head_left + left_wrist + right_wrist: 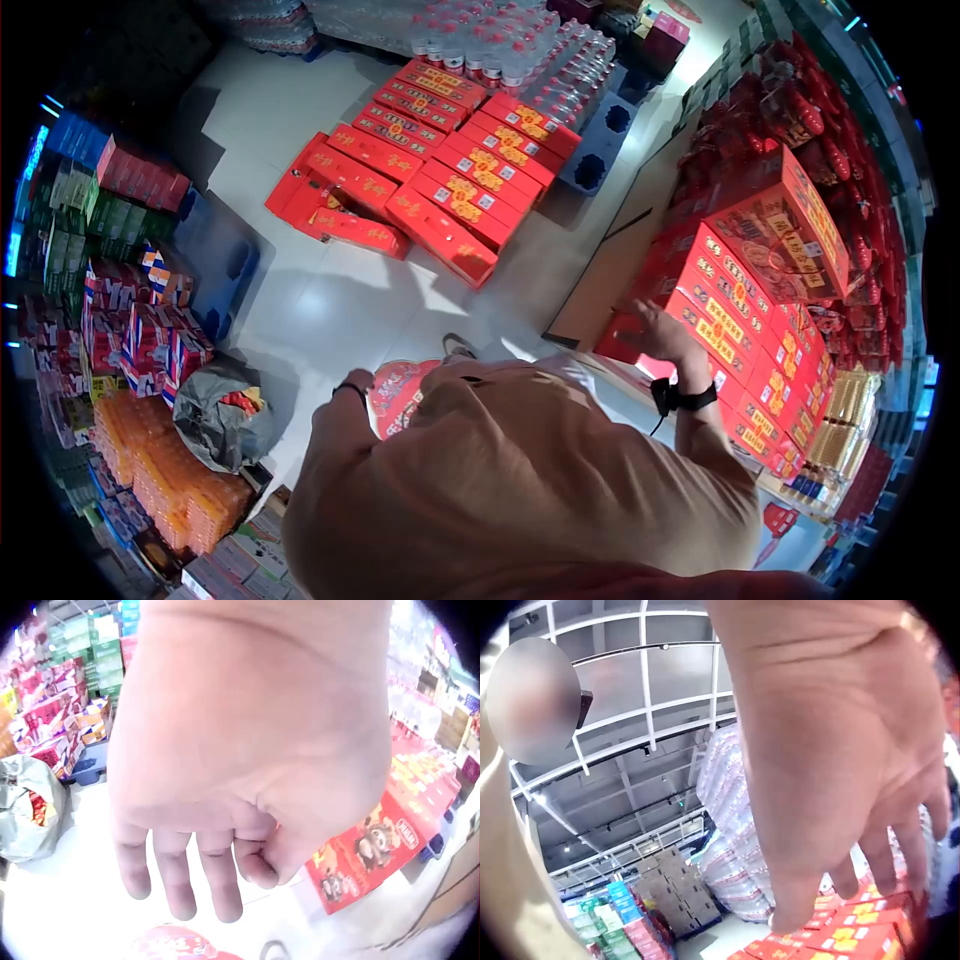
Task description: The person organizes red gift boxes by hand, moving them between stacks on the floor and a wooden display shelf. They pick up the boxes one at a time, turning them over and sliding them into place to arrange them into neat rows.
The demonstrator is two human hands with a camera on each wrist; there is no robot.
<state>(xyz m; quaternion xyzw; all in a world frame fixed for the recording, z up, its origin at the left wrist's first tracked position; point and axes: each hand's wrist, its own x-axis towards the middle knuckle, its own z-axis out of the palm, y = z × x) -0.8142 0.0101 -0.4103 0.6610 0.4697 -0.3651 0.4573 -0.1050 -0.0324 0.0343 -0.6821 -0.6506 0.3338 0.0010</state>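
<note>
The left hand point(356, 381) hangs beside the body over the floor; in the left wrist view the same hand point(247, 750) has loosely bent fingers and holds nothing. Raised on the other side, the right hand point(662, 335) spreads its fingers near a stack of red boxes point(715, 322), and the head view does not tell if it touches them. From the right wrist the palm point(832, 750) and fingers show with nothing held. A larger red carton point(785, 235) lies tilted on that stack. More red boxes point(440, 165) lie in rows on the floor ahead.
Bottled water packs point(480, 45) stand behind the floor boxes. At left are a grey bag point(225, 415), orange packs point(160, 465) and a blue pallet point(215, 265). A red round floor sign point(395, 395) lies by the left hand. Red bagged goods point(800, 120) line the right side.
</note>
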